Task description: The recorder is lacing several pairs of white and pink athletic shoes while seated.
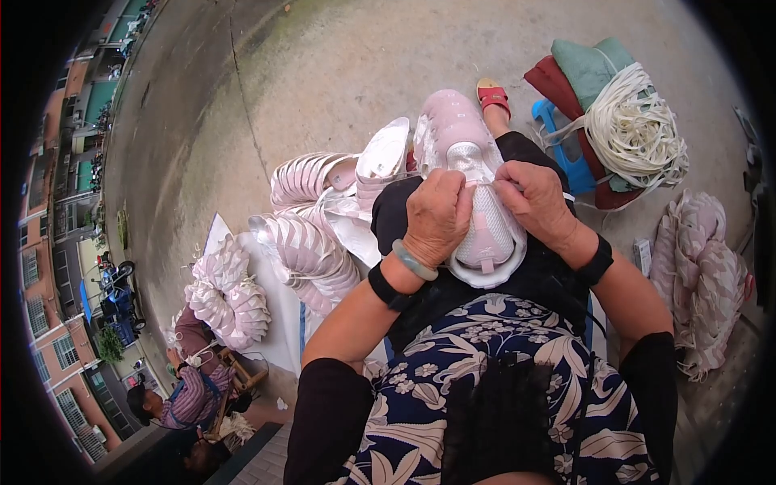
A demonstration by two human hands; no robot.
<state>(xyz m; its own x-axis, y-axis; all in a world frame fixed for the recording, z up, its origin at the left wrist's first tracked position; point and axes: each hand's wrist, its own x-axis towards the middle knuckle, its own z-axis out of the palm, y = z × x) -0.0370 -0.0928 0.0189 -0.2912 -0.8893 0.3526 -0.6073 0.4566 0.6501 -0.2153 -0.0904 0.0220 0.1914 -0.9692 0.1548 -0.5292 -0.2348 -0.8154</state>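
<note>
1. Left hand (pixel 437 217): I log it on the left flank of a pale pink shoe upper (pixel 477 190). The fingers are curled and pressed together, their tips pinching the white mesh at the top centre of the upper. A pale green bangle (pixel 415 262) and a black wristband (pixel 389 288) sit on this wrist.

2. Right hand (pixel 535 202): on the right flank of the same upper, fingers bent and closed, thumb and fingertips pinching the mesh just beside the left hand's tips. A black wristband (pixel 596 260) sits on this wrist.

3. Pale pink shoe upper: it lies on the person's lap over black trousers, toe pointing away, heel tab toward the body, held between both hands.

4. Stack of pink shoe uppers (pixel 311 234): I count several nested together, just to the left of the lap, resting on a white sheet (pixel 279 311).

5. Second bundle of pink uppers (pixel 228 291): further left, at the edge of the same sheet.

6. Coil of white cord (pixel 634 125): upper right, lying over folded red and green cloth on a blue stool (pixel 566 149).

7. Pile of pinkish uppers (pixel 702 275): on the right, well apart from the hands.

8. Red sandal (pixel 492 95): on the person's foot, beyond the held upper.

9. Another person (pixel 187 388): lower left, in a striped top, seated low.

10. Concrete ground (pixel 339 65): beneath everything I see.
</note>
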